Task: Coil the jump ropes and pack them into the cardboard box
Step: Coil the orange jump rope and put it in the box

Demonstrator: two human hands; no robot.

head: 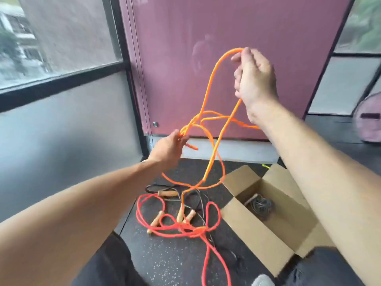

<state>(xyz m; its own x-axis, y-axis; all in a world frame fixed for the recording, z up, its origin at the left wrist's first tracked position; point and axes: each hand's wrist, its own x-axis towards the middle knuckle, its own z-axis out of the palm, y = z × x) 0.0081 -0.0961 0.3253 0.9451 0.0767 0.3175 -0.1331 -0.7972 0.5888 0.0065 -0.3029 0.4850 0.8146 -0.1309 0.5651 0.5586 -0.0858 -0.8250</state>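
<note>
The person sits on the speckled floor (175, 259) with both arms out, working on the orange jump rope (208, 93). The right hand (254, 79) is raised high, its grip curled round the top of a long loop. That height lets the rope hang free, so the snarl below can be read. The left hand (170, 148) sits lower and further left, its grip pinched on several orange strands bunched together, likely the turns gathered for the coil. Between the hands the rope crosses itself more than once, so this looks like untangling and coiling at the same time. One end trails down to a wooden handle (180, 214) resting on the floor among the others.

A red jump rope (191, 231) lies loose and knotted on the floor just in front of the person, with a black rope (158, 185) tangled in beside it. Both lie close to the cardboard box (253, 234), presumably so each one can go in with a short reach. The box stands open to the right with its flaps spread, and a dark coiled rope (261, 206) already lies on its bottom (one packed, by the look of it). The task seems early, with the orange rope half gathered and two more to coil.
</note>
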